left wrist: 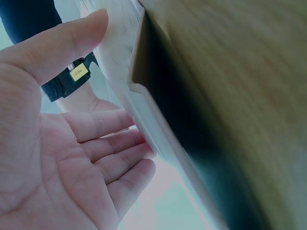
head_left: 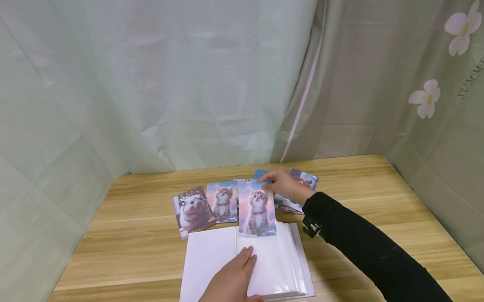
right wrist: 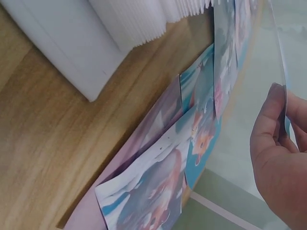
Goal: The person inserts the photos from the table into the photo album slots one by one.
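Kitten card [head_left: 256, 209]: held by its upper right corner, pinched between thumb and fingers of the right hand [head_left: 288, 185]. A striped kitten against a pink and blue sky is printed on it. From the head it is seen above the top of the album's right-hand page; from the right wrist it is shown nearly edge-on, raised off the tabletop. Whether its lower edge is touching the page cannot be told.

Album [head_left: 210, 261]: laid open on the table, white cover to the left, a thick block of clear sleeves [head_left: 278, 267] to the right. It is pressed by the left hand [head_left: 228, 289], fingers extended over the page near the fold, thumb by the lower edge; nothing is gripped there. The two hands are well apart.

Beyond the album, more cards are spread. To the left, a crowned furry animal card [head_left: 194, 210] is placed just beside a second kitten card [head_left: 222, 201] (much the same picture as the held one). To the right, an overlapping pile [head_left: 304, 178] is partly hidden by the right hand.

Right forearm covered by a black sleeve [head_left: 371, 250], with a small device [head_left: 311, 226] worn at the wrist. Wood-grain table [head_left: 104, 259] enclosed by pale curtains [head_left: 201, 78]; white flowers [head_left: 464, 28] and lettering are printed at right.
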